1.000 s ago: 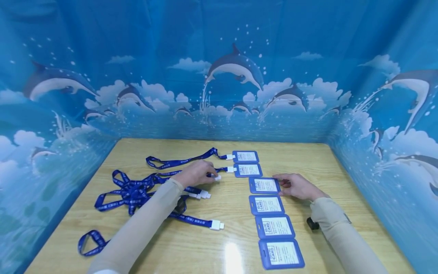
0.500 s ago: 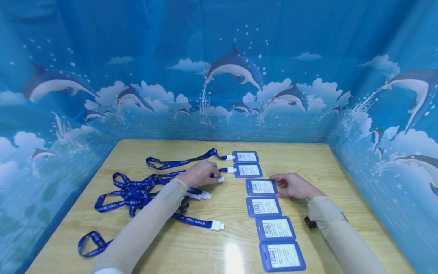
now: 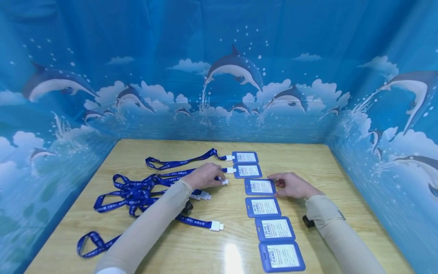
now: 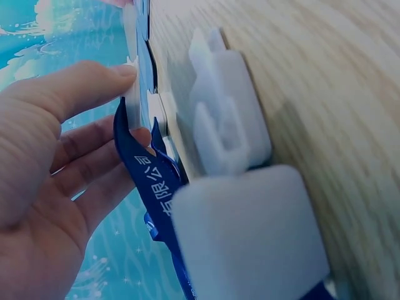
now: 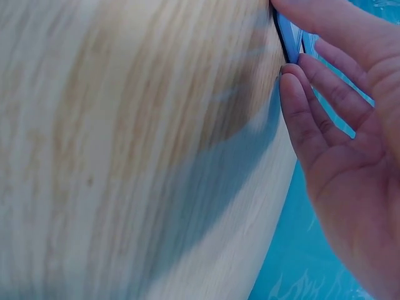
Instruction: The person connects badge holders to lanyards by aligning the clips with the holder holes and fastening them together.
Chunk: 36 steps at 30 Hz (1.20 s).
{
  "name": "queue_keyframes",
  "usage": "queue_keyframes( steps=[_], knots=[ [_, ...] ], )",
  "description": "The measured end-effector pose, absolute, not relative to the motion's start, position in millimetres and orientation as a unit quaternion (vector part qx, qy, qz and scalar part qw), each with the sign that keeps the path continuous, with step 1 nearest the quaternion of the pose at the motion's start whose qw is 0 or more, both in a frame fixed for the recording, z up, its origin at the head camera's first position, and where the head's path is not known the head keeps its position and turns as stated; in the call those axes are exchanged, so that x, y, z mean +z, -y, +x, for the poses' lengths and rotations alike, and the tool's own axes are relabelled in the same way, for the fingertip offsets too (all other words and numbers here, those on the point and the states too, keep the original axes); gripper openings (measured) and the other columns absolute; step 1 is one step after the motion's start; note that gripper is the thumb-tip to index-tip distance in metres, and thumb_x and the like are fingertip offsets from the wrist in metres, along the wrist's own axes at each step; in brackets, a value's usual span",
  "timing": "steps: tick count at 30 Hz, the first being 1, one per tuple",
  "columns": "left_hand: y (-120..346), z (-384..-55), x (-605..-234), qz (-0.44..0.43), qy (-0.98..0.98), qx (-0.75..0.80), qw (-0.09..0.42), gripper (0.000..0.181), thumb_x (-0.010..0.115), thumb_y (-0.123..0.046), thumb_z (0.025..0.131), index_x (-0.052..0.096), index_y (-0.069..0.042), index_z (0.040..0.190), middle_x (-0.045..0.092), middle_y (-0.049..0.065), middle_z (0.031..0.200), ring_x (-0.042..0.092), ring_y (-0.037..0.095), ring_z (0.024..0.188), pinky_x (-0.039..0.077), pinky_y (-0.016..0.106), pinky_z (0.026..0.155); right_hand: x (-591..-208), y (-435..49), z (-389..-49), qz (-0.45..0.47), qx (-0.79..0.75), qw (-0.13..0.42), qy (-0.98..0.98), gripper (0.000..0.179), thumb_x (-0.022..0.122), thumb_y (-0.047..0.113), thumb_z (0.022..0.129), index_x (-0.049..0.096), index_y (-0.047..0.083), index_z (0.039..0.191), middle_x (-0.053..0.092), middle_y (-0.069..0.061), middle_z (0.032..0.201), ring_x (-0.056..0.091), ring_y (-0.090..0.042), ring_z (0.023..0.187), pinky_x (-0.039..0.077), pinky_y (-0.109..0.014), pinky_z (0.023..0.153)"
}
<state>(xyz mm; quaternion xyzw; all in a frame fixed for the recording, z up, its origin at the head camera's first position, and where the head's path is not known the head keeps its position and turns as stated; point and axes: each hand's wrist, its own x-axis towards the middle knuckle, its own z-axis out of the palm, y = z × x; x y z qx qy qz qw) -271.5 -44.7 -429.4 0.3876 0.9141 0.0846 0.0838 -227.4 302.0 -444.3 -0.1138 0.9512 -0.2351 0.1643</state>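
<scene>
In the head view my left hand (image 3: 206, 176) pinches the white plastic clip (image 3: 224, 182) of a dark blue printed lanyard. The left wrist view shows the thumb on this clip, the lanyard strap (image 4: 147, 178) trailing below. My right hand (image 3: 294, 185) holds the right end of a blue badge holder (image 3: 259, 187), third in a column, thumb and fingers at its edges. The holder lies flat, its slot towards the clip, a short gap between them. In the right wrist view only a narrow edge of the holder (image 5: 289, 37) shows.
Two badge holders (image 3: 247, 171) at the back have lanyards clipped on. Several loose holders (image 3: 263, 207) continue the column towards the front. Tangled lanyards (image 3: 135, 194) lie on the left, more white clips (image 3: 216, 226) near mid-table. A dolphin-print curtain (image 3: 219, 76) surrounds the wooden table (image 3: 191, 251).
My right hand has slid the third holder a little left; the holder below it shifted left too. My left hand has moved slightly right and nearer with the clip.
</scene>
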Motion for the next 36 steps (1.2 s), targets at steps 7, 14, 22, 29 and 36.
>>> queue_keyframes(
  steps=[7, 14, 22, 29, 36],
  knots=[
    [42.7, -270.3, -431.9, 0.395, -0.912, 0.084, 0.077, 0.025, 0.074, -0.031, 0.093, 0.076, -0.022, 0.115, 0.072, -0.002, 0.116, 0.067, 0.012, 0.106, 0.056, 0.029, 0.097, -443.9, -299.5, -230.9, -0.114, -0.226, 0.169, -0.953, 0.071, 0.087, 0.027, 0.077, 0.059, 0.016, 0.141, 0.065, -0.007, 0.122, 0.059, -0.021, 0.103, 0.054, -0.045, 0.092],
    [41.0, -269.8, -432.4, 0.401, -0.910, 0.077, 0.077, 0.024, 0.074, -0.030, 0.093, 0.076, -0.021, 0.115, 0.072, -0.001, 0.117, 0.068, 0.013, 0.108, 0.055, 0.031, 0.099, -442.6, -296.8, -231.9, -0.130, -0.219, 0.165, -0.953, 0.071, 0.088, 0.030, 0.076, 0.061, 0.017, 0.140, 0.065, -0.008, 0.122, 0.061, -0.022, 0.106, 0.055, -0.046, 0.093],
    [38.0, -268.1, -432.3, 0.399, -0.911, 0.074, 0.078, 0.025, 0.073, -0.032, 0.093, 0.076, -0.023, 0.116, 0.071, 0.000, 0.122, 0.067, 0.015, 0.112, 0.054, 0.033, 0.102, -443.5, -288.6, -234.3, -0.145, -0.214, 0.160, -0.953, 0.073, 0.089, 0.034, 0.074, 0.061, 0.017, 0.139, 0.066, -0.006, 0.120, 0.061, -0.020, 0.104, 0.055, -0.044, 0.092],
    [36.5, -267.5, -433.6, 0.403, -0.909, 0.074, 0.073, 0.024, 0.074, -0.031, 0.093, 0.076, -0.022, 0.115, 0.072, -0.002, 0.118, 0.068, 0.012, 0.107, 0.055, 0.030, 0.098, -444.2, -288.5, -235.0, -0.146, -0.217, 0.158, -0.952, 0.074, 0.090, 0.033, 0.073, 0.061, 0.015, 0.139, 0.066, -0.007, 0.120, 0.061, -0.020, 0.104, 0.055, -0.044, 0.090],
    [30.7, -264.6, -435.3, 0.402, -0.911, 0.060, 0.064, 0.024, 0.074, -0.033, 0.093, 0.077, -0.023, 0.114, 0.073, -0.004, 0.116, 0.068, 0.011, 0.106, 0.054, 0.030, 0.100, -444.8, -287.8, -234.4, -0.150, -0.221, 0.158, -0.951, 0.075, 0.090, 0.036, 0.073, 0.061, 0.016, 0.139, 0.066, -0.009, 0.122, 0.062, -0.023, 0.106, 0.055, -0.047, 0.095]
  ],
)
